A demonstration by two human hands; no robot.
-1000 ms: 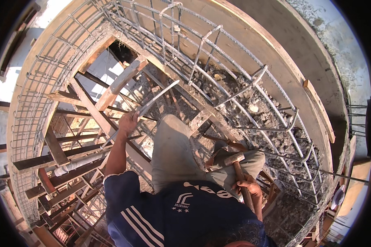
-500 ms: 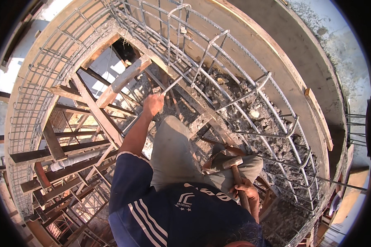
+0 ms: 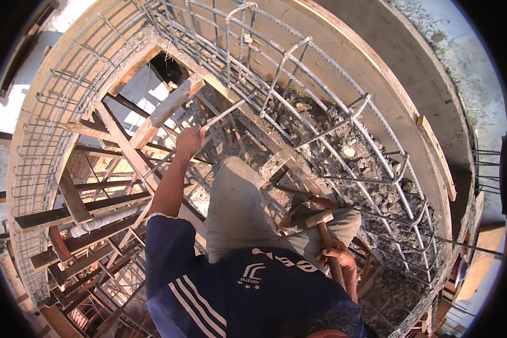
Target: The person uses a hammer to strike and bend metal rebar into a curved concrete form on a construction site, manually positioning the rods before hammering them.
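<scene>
Bar (image 3: 229, 112) shifted left, over sunlit timber framing (image 3: 166, 111).

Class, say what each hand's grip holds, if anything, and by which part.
Left grip: a metal bar, partway along its length. Right grip: a hammer, by its wooden handle.

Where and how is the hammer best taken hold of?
Probably by its brown handle, coming from the person's right, as the right hand does. The handle is long and slim enough for fingers to wrap around, and slants back toward the body; the blocky head sits crosswise at the far end, so it looks the poorer grip.
</scene>
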